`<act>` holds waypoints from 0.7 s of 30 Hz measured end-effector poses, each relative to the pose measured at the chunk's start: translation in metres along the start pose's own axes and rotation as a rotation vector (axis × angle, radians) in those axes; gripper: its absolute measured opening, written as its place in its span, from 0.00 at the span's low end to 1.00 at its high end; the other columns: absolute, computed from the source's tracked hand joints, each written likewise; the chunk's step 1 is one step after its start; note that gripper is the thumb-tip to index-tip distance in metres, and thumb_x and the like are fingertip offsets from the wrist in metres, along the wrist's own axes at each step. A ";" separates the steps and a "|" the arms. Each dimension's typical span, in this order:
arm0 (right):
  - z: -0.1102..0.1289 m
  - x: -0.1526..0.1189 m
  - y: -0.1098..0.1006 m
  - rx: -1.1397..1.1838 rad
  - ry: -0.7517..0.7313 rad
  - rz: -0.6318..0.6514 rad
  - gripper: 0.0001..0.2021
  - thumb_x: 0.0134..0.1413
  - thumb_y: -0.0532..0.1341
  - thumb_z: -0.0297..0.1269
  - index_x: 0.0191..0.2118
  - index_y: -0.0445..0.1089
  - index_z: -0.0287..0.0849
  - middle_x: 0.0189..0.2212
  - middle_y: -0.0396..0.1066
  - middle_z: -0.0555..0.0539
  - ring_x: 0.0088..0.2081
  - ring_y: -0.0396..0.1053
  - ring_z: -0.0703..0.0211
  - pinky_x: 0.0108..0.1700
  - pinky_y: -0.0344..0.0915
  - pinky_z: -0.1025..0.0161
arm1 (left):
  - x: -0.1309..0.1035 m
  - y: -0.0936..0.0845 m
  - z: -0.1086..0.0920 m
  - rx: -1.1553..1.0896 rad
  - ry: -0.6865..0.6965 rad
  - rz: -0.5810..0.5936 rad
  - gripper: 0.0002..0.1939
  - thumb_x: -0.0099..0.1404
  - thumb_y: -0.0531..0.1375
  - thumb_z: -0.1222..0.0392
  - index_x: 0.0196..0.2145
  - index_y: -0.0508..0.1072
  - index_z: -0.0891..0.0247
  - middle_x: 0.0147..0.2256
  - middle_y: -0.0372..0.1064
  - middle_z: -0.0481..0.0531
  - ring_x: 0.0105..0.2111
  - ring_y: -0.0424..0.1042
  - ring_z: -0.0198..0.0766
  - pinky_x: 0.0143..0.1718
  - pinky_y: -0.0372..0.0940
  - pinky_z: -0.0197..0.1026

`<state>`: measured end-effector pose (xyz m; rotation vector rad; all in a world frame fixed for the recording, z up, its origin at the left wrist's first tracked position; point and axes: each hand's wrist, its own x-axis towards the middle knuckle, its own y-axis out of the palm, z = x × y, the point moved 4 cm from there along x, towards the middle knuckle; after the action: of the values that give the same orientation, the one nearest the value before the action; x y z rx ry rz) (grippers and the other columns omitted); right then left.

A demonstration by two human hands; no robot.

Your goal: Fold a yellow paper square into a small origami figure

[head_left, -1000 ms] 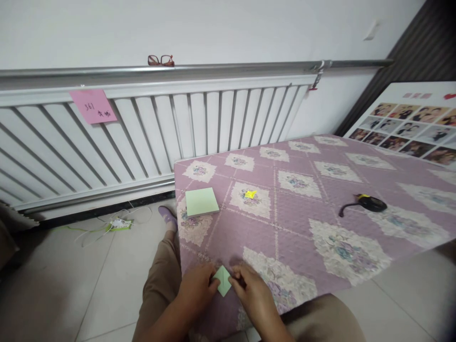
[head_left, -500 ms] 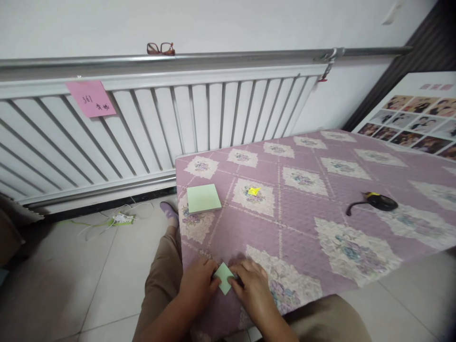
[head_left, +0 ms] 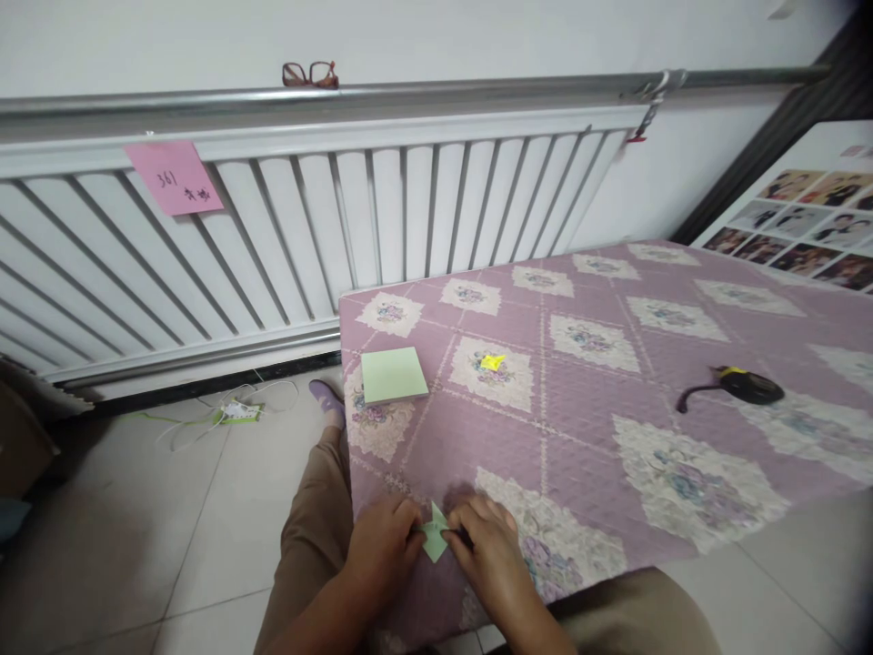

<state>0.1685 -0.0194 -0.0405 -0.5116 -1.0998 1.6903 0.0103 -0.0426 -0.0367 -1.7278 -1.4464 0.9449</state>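
Near the table's front edge, a small folded piece of green paper [head_left: 435,534] is held between both hands, with points showing at its top and bottom. My left hand [head_left: 386,550] pinches its left side between thumb and fingers. On the right side, my right hand [head_left: 487,550] grips it the same way. A stack of green square paper [head_left: 394,374] lies farther up on the left part of the table. To the right of the stack rests a small yellow folded paper piece [head_left: 492,362].
A purple flowered cloth covers the table [head_left: 505,437]. At the right lies a black and yellow object [head_left: 750,387] with a strap. Glasses [head_left: 310,75] sit on the pipe above the radiator [head_left: 382,200]. A power strip [head_left: 240,412] is on the floor.
The green paper, a flat diamond before, now looks narrower, with folds and creases at its middle. Both hands still hold its sides. The view has shifted slightly.
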 end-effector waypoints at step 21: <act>0.001 -0.002 0.000 0.009 -0.007 -0.028 0.04 0.52 0.61 0.32 0.33 0.68 0.50 0.32 0.69 0.51 0.37 0.65 0.54 0.43 0.54 0.55 | -0.003 0.004 0.002 0.038 0.034 -0.018 0.04 0.62 0.55 0.64 0.32 0.69 0.60 0.36 0.68 0.49 0.37 0.66 0.40 0.37 0.57 0.40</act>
<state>0.1688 -0.0213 -0.0400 -0.4829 -1.0996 1.6734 0.0105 -0.0459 -0.0408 -1.6926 -1.4111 0.9240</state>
